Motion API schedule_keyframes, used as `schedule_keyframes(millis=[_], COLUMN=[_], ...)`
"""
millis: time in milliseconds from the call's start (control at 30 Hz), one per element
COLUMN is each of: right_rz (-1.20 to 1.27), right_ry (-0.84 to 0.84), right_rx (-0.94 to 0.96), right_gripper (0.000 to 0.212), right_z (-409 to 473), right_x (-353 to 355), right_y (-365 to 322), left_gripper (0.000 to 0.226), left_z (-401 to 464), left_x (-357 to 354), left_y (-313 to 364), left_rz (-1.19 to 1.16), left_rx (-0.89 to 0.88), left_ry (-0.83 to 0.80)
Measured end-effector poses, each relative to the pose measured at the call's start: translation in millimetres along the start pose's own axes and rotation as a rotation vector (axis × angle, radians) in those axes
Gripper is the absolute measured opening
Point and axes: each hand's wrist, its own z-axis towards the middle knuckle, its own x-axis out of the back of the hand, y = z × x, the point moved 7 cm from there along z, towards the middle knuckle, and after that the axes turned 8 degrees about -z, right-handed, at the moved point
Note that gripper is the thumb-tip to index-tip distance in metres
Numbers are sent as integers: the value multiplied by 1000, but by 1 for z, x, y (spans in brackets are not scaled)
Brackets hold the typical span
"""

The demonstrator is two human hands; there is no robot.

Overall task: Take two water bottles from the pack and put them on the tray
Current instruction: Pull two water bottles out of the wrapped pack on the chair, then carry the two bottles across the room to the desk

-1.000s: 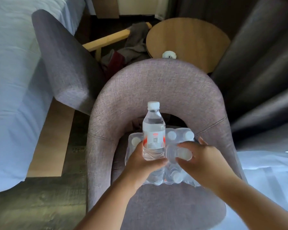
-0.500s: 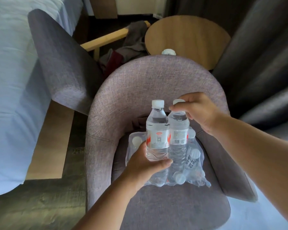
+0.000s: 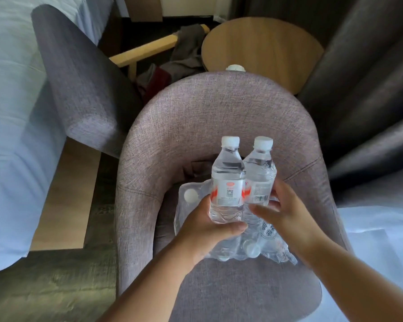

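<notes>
Both hands are up over the chair seat, each on a bottle: the left hand (image 3: 205,225) is wrapped around the base of the left bottle (image 3: 228,182), thumb curled across the front under it, and the right hand (image 3: 286,216) is closed on the lower body of the right bottle (image 3: 260,175), fingers spread along its side. Largest thing in view is the grey-purple chair (image 3: 196,126), its curved back arching round behind the action, with a second grey chair (image 3: 79,77) off to the left beside the bed (image 3: 12,112). Beyond the backrest sits a round wooden surface (image 3: 263,45), and dark curtains (image 3: 370,77) hang on the right. Down on the seat lies the pack (image 3: 191,201), its clear wrap torn and crumpled, with white caps of remaining bottles showing through. The two bottles stand upright and touching side by side, held just above the pack, white caps on, red-and-white labels facing the camera. The tray is out of sight.
</notes>
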Motion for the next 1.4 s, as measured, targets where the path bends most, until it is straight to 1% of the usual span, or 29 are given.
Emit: schedule_keyframes(millis=[67, 133, 200, 233, 333, 367, 433, 567, 700, 733, 800, 833, 900, 1000, 1100, 1167, 1233, 1333, 1367, 1400], right_rz=[-140, -182, -169, -154, -72, -54, -54, -56, 5, 42, 120, 158, 238, 319, 388, 398, 416, 436, 450, 466], right_ry=[6, 21, 29, 23, -8, -25, -59, -109, -119, -124, -153, -167, -189, -146, -111, -102, -86, -21, 2, 26], right_rx=[-5, -17, -32, -43, -90, -93, -89, -95, -66, -40, 6, 25, 66, 130, 190, 241, 313, 425, 458, 490], right_gripper=[47, 47, 42, 43, 65, 69, 64, 42, 37, 35, 31, 30, 31, 33, 36, 30, 26, 29, 30, 30], right_z=[-3, 1, 4, 4, -3, -4, -3, -7, -30, -36, -51, -58, -73, -96, -125, -151, -183, -228, -243, -257], right_x=[-3, -2, 0, 0, -4, -6, -6, -1, 8, 12, 20, 25, 37, 59, 86, 107, 129, 158, 165, 171], right_y=[7, 7, 4, 3, 8, 10, 11, -4, -43, -55, -84, -100, -131, -181, -233, -273, -313, -366, -382, -397], left_gripper=[74, 72, 67, 64, 58, 56, 52, 47, 43, 43, 55, 59, 60, 58, 58, 60, 66, 86, 87, 81], left_z=[0, 0, -1, -1, -1, -2, -3, -13, -38, -45, -62, -71, -93, -138, -185, -218, -252, -300, -317, -334], left_x=[-1, -3, -3, -3, -3, -3, -4, -7, -4, -2, 3, 5, 5, -6, -14, -23, -32, -49, -55, -61], left_y=[0, -1, -1, -1, 1, 1, 0, 8, 36, 43, 61, 72, 100, 161, 222, 262, 302, 359, 377, 395], left_rz=[10, 15, 13, 16, 17, 14, -2, -61, -146, -171, -212, -218, -199, -155, -171, -167, -184, -234, -235, -230], left_rx=[-6, -14, -19, -20, -27, -28, -25, -15, -59, -81, -120, -135, -164, -247, -342, -400, -449, -536, -573, -609], left_ry=[-9, -15, -24, -30, -34, -32, -34, -40, -15, 2, 35, 41, 29, -30, -4, -47, -69, -89, -88, -79])
